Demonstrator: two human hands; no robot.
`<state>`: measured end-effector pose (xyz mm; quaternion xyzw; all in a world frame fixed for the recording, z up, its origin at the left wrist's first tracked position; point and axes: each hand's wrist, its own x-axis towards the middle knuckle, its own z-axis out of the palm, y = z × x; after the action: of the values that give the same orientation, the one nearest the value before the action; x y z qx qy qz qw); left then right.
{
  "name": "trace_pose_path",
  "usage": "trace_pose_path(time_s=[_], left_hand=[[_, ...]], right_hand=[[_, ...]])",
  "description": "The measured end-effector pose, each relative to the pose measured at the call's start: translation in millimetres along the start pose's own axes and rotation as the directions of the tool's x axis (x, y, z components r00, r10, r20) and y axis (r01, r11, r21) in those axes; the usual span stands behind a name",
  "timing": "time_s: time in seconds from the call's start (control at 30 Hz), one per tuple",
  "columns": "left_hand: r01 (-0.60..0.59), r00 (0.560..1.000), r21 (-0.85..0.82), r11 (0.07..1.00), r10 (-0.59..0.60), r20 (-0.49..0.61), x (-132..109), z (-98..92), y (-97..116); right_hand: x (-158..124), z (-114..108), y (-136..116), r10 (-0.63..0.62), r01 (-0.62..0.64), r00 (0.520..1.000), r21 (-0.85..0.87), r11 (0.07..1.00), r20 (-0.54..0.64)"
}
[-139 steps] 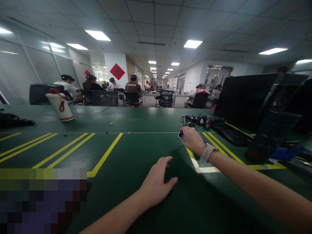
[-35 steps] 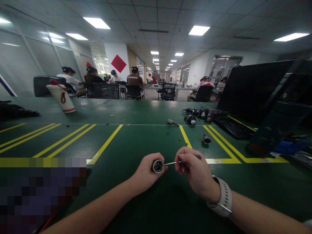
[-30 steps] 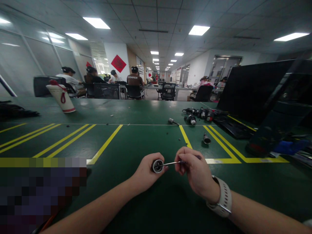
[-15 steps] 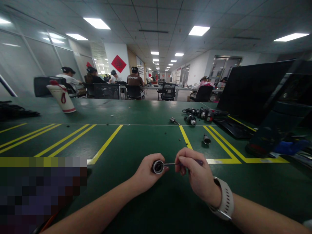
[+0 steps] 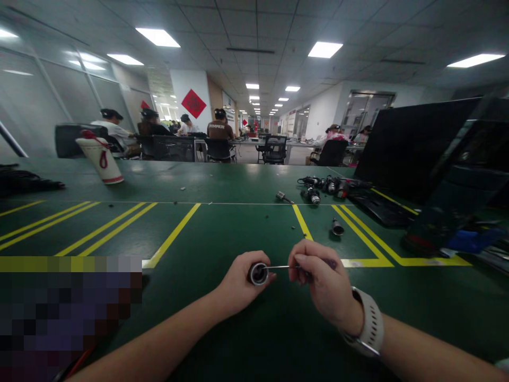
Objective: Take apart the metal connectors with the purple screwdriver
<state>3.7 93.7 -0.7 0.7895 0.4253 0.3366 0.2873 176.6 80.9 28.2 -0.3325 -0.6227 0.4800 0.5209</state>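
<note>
My left hand is closed around a small round metal cylinder, its open end facing me. My right hand, with a pale watch on the wrist, pinches a thin screwdriver whose tip sits in the cylinder's end. Both hands hover just above the green table, near its front middle.
A small metal part and another lie beyond my hands, with a cluster of dark parts farther back. A black monitor stands at right, a white and red bottle at back left. People sit at distant desks.
Earlier my right hand reached to the parts at the back and my left lay flat. Now both hold the cylinder and screwdriver; over the last second they shifted slightly down and right.
</note>
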Motion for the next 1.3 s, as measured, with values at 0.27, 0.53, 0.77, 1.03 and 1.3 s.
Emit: trace_pose_path(time_s=[0.27,0.53,0.77,1.03,1.3], left_hand=[[0.030,0.999,-0.088,0.996,-0.033,-0.025,0.4,-1.2,2.3],[0.055,0.998,-0.163,0.985,-0.058,-0.012,1.5,-2.5,1.1],[0.056,0.997,-0.128,0.990,-0.062,-0.046,0.8,-1.0,2.0],[0.046,0.998,-0.093,0.995,-0.049,-0.032,0.0,0.7,-1.6],[0.057,0.998,-0.158,0.986,-0.063,-0.029,-1.5,1.8,-2.8]], right_hand=[[-6.6,2.8,-2.5,-0.130,0.141,0.989,-0.151,0.978,0.075],[0.7,2.0,15.2,0.085,-0.079,0.996,0.206,0.975,-0.020],[-3.1,0.4,5.8,-0.037,0.035,0.998,0.039,0.999,0.045],[-5.5,-0.5,-10.8,-0.190,0.216,0.974,-0.252,0.943,0.123],[-6.0,0.7,-17.9,-0.284,0.340,0.938,-0.367,0.866,0.199]])
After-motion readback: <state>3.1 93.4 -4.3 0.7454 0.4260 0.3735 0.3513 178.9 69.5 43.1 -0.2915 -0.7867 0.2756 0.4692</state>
